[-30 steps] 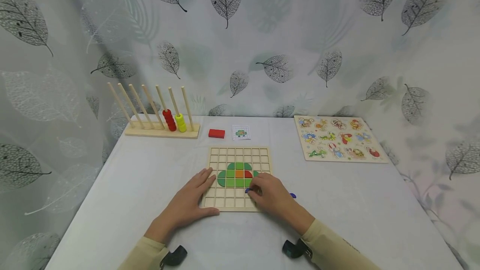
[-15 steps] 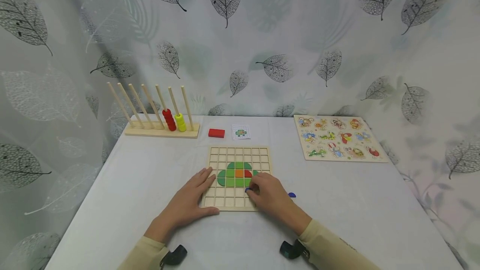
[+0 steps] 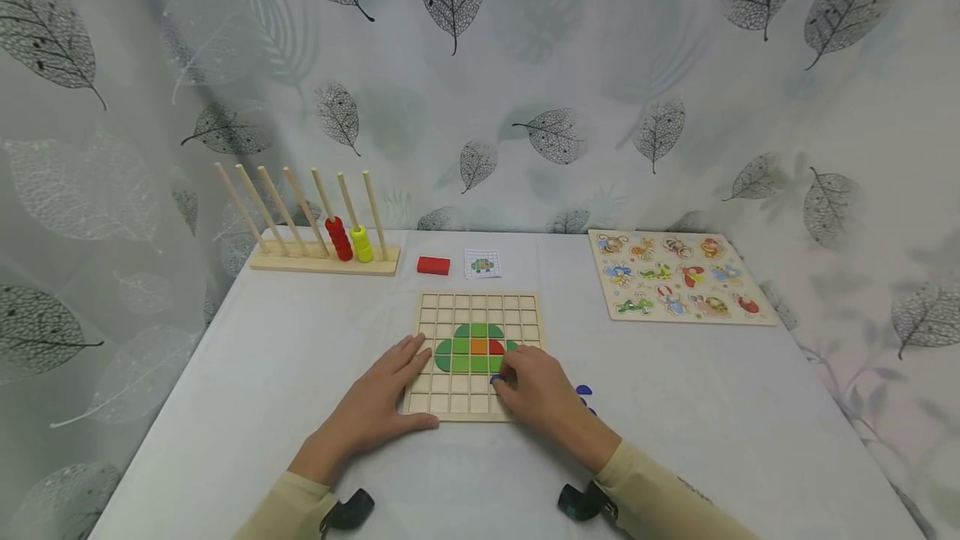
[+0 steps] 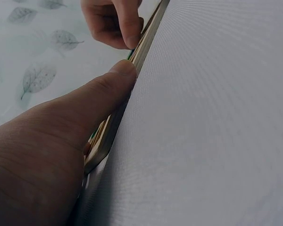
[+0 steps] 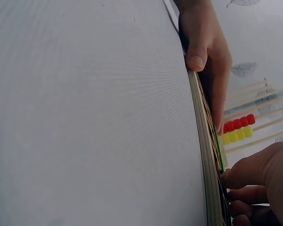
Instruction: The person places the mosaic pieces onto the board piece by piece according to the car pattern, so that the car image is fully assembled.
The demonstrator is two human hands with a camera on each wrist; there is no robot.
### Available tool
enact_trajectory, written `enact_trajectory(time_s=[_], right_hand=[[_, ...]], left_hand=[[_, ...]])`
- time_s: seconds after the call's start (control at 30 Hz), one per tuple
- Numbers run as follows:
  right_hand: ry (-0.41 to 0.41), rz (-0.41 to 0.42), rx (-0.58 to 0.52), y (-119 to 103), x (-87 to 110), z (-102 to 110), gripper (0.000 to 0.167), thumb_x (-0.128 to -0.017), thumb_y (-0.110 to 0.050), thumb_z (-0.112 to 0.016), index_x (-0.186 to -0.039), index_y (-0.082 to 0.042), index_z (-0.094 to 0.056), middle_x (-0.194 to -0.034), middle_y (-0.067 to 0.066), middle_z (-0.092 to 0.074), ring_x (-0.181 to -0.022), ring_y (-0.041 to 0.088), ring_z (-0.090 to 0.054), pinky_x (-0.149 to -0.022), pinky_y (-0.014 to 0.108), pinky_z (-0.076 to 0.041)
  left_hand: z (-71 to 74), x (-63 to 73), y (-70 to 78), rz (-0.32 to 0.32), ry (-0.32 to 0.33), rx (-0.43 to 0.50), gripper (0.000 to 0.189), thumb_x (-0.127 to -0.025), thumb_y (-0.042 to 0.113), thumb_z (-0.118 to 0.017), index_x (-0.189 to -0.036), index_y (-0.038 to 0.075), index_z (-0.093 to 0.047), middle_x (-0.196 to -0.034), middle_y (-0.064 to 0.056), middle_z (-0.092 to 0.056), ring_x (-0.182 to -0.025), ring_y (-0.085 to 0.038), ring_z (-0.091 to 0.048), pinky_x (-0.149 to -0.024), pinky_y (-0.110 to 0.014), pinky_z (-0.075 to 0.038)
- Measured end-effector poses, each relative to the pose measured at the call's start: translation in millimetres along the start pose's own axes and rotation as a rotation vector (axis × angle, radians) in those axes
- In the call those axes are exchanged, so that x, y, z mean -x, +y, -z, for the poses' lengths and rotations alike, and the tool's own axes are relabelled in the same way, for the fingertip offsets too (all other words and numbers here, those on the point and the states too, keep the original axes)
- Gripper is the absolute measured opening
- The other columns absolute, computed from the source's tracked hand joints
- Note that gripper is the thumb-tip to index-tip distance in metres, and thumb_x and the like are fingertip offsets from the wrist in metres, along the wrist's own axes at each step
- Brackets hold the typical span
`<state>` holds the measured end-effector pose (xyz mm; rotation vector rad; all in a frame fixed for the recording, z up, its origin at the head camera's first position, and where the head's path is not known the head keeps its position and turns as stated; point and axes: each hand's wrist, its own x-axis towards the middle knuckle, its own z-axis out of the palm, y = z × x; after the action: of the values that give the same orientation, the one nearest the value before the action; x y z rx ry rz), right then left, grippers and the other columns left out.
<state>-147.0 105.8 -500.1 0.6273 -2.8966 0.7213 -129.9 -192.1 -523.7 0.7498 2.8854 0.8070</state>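
Observation:
A wooden grid board (image 3: 460,404) lies flat on the white cloth. Green pieces (image 3: 461,365), an orange square (image 3: 478,347) and a red piece (image 3: 496,347) fill cells in its middle. My left hand (image 3: 375,402) rests with spread fingers over the board's left edge, its thumb at the near edge. At the lower right of the green shape, my right hand (image 3: 543,394) pinches a small blue piece (image 3: 495,379) at the board's surface; the hand hides most of that piece. In the right wrist view, the right fingertips (image 5: 228,179) are at the board's top face.
Several blue pieces (image 3: 583,390) lie right of the right wrist, partly hidden. Behind the board are a red block (image 3: 433,266) and a pattern card (image 3: 482,264). A peg stand (image 3: 322,266) with red and yellow beads stands back left, an animal puzzle board (image 3: 682,277) back right.
My right wrist has shifted slightly left, uncovering more of the blue pieces beside it. The right fingers stay at the same cell with the blue piece; my left hand has not moved.

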Motion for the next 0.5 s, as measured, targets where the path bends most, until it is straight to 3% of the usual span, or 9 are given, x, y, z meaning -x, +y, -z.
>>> enact_trajectory(time_s=[0.5], right_hand=[[0.031,-0.037,-0.027,2.7,2.5,20.7,0.019,-0.086,-0.017,-0.092,-0.084,-0.019,-0.073,-0.081,-0.011,-0.059,-0.077,0.009,-0.053,-0.068,0.028,-0.051]], left_hand=[[2.0,-0.6,2.1,0.003,-0.013,-0.003,0.111,-0.086,0.075,-0.078,-0.169,0.012,-0.04,-0.179,-0.004,-0.024,-0.165,-0.029,-0.019,-0.127,-0.056,-0.03]])
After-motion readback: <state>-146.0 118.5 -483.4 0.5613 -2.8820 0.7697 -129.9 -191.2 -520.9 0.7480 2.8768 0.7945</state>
